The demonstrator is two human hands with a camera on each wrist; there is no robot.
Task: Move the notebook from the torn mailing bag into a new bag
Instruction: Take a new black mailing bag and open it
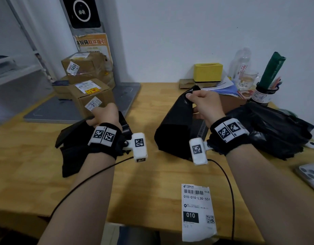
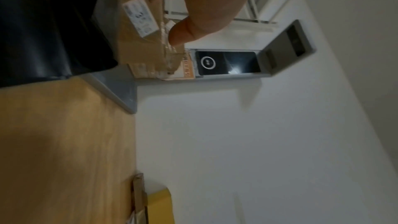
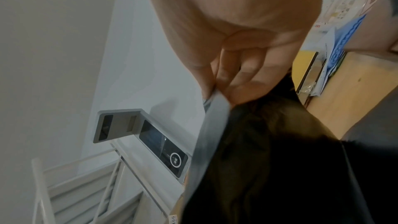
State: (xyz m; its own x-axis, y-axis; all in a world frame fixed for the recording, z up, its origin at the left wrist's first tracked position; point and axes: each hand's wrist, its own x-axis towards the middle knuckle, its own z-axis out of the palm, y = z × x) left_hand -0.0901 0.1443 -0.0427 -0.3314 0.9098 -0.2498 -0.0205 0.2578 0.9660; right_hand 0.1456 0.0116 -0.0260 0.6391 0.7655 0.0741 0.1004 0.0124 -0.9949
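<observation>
Right hand [image 1: 204, 103] pinching black bag [image 1: 174, 128] upright

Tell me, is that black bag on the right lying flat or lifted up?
Lifted. The right hand pinches the black bag's top edge and holds it raised; its lower end rests on the table.

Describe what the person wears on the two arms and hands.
Both forearms are bare, with no sleeves. The left hand and right hand wear no gloves. Each wrist carries a black band with white square tags printed with black-and-white coded patterns, and a white box-shaped camera bearing another such tag. A thin black cable leaves each box.
</observation>
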